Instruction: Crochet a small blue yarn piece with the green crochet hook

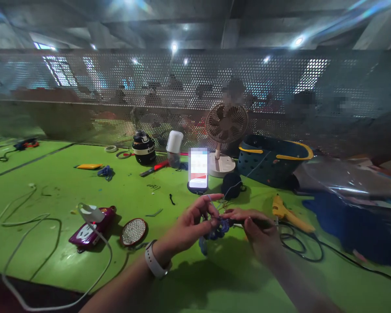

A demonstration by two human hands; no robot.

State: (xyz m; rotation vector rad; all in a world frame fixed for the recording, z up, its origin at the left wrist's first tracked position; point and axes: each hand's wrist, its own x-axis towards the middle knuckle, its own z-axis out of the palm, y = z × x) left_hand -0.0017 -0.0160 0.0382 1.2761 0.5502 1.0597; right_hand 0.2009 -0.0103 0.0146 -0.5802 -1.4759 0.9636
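Observation:
My left hand (198, 221) pinches a small blue-purple crochet piece (220, 229) between thumb and fingers, its index finger raised. A strand of pale yarn (244, 176) runs from that finger towards the basket at the back right. Close against the piece, my right hand (259, 228) is closed around a slim crochet hook (237, 225), most of it covered by the fingers. The hook's tip is hidden at the stitches. Part of the blue piece hangs below my left fingers, above the green table (182, 282).
Behind my hands stand a lit phone (198, 169), a fan (226, 124), a dark basket (270, 163) and a black jar (144, 148). A yellow glue gun (291, 215) with its cable lies right. Left are a purple power strip (93, 230), a white cable and a round studded disc (134, 231).

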